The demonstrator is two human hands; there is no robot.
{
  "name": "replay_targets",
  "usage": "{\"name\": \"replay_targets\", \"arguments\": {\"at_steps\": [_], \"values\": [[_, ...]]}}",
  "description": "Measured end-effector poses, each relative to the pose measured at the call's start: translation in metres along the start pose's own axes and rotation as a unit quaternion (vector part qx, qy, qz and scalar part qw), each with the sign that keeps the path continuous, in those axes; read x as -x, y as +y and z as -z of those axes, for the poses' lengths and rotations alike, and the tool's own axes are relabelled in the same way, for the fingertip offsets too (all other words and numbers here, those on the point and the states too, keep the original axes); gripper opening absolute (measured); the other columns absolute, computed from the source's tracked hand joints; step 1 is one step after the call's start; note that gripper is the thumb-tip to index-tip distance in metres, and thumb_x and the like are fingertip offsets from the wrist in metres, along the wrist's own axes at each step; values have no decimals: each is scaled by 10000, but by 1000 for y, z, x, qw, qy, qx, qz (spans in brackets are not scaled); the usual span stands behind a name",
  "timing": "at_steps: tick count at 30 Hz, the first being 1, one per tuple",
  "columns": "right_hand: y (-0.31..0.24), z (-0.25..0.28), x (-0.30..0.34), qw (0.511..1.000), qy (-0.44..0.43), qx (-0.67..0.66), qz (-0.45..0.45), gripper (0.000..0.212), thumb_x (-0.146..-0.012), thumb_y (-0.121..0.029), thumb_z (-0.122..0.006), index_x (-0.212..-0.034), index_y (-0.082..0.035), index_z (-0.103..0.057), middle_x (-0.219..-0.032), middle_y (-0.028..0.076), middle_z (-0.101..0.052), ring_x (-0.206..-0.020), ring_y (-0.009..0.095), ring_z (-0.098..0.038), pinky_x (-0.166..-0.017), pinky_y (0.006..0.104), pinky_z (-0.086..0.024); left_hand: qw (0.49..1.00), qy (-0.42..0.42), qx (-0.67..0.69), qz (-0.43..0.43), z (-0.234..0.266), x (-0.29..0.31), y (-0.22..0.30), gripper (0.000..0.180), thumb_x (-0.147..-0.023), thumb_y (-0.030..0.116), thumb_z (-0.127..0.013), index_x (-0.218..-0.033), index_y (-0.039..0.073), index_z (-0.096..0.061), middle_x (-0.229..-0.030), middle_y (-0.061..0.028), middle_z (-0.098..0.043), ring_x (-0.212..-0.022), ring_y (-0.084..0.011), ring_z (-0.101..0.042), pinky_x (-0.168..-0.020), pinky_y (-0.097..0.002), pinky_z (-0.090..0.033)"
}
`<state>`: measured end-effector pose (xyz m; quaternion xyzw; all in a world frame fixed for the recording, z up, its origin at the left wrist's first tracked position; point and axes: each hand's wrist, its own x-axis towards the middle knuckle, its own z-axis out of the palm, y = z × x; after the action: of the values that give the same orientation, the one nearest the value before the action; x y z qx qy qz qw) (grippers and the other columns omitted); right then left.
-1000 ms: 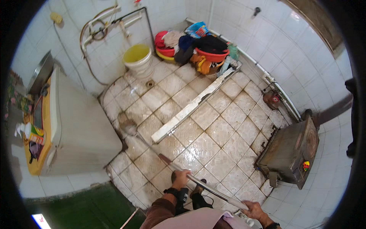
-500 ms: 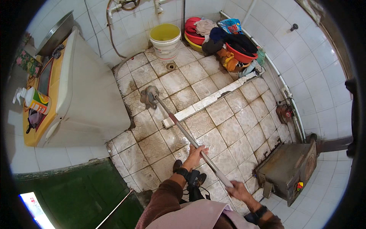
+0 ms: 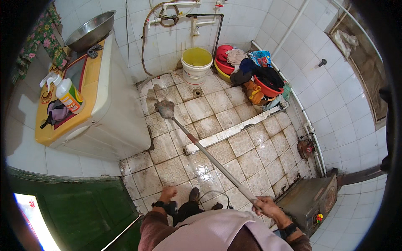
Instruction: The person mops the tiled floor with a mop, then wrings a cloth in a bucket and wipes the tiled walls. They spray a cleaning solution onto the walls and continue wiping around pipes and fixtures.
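Note:
A mop reaches across the floor, its wet grey head (image 3: 164, 109) resting on the tiles beside the white washing machine (image 3: 111, 111). Its long pale handle (image 3: 213, 160) slants back towards me. Around the handle's near end my right hand (image 3: 266, 206) is closed. My left hand (image 3: 168, 194) is off the handle, low over the tiles by my shoes, with its fingers curled and nothing visible in them. A black watch-like band circles each wrist.
A low white kerb (image 3: 234, 130) crosses the tiled floor (image 3: 259, 146). Beyond it stand a white bucket (image 3: 197, 73) and basins of clothes (image 3: 268, 85), near a drain hole (image 3: 197, 92). A metal stove (image 3: 310, 201) is at right, a green panel (image 3: 79, 209) at lower left.
My left hand has let go of the mop handle and drawn back towards my body. The right hand keeps its hold. The view has shifted upward, showing more of the walls.

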<state>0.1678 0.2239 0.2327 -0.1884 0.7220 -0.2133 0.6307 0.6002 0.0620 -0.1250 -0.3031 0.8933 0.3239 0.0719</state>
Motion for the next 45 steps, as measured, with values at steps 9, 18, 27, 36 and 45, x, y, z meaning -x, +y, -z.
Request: {"name": "replay_targets", "arguments": {"at_steps": [9, 18, 27, 36, 45], "values": [[-87, 0, 44, 957, 190, 106, 192, 490, -798, -197, -634, -1177, 91, -517, -718, 118, -600, -508, 132, -545, -446, 278, -441, 526, 305, 723, 326, 68, 3, 2, 164, -805, 138, -618, -893, 27, -536, -701, -70, -581, -586, -190, -581, -490, -296, -472], [-204, -5, 35, 920, 188, 235, 253, 401, -774, -205, -636, -1071, 59, -581, -594, 68, -574, -464, 125, -522, -448, 278, -416, 671, 137, 695, 221, 210, -144, 60, 352, -857, 182, -589, -1138, 16, -457, -924, -127, -621, -782, -216, -631, -672, -344, -535], [-314, 38, 4, 831, 102, 339, 428, 472, -747, -373, -670, -1010, 16, -615, -639, 147, -585, -512, 262, -588, -490, 337, -458, 578, 32, 791, 198, 294, -253, 94, 391, -934, 344, -483, -1115, -3, -460, -1007, -187, -588, -908, -292, -608, -734, -413, -534], [-377, 76, -20, 799, -1, 391, 456, 460, -682, -356, -736, -960, -8, -624, -597, 117, -499, -454, 284, -517, -417, 366, -390, 458, 5, 852, 255, 333, -325, 75, 345, -956, 286, -453, -1093, -30, -453, -1103, -195, -548, -1053, -320, -528, -985, -470, -399], [-399, 75, -25, 826, 35, 381, 414, 495, -686, -427, -722, -937, -10, -636, -606, 125, -519, -466, 284, -525, -423, 362, -399, 346, 37, 881, 321, 321, -370, 40, 248, -947, 188, -466, -1016, -46, -420, -1079, -184, -513, -977, -298, -527, -926, -453, -447]]}}
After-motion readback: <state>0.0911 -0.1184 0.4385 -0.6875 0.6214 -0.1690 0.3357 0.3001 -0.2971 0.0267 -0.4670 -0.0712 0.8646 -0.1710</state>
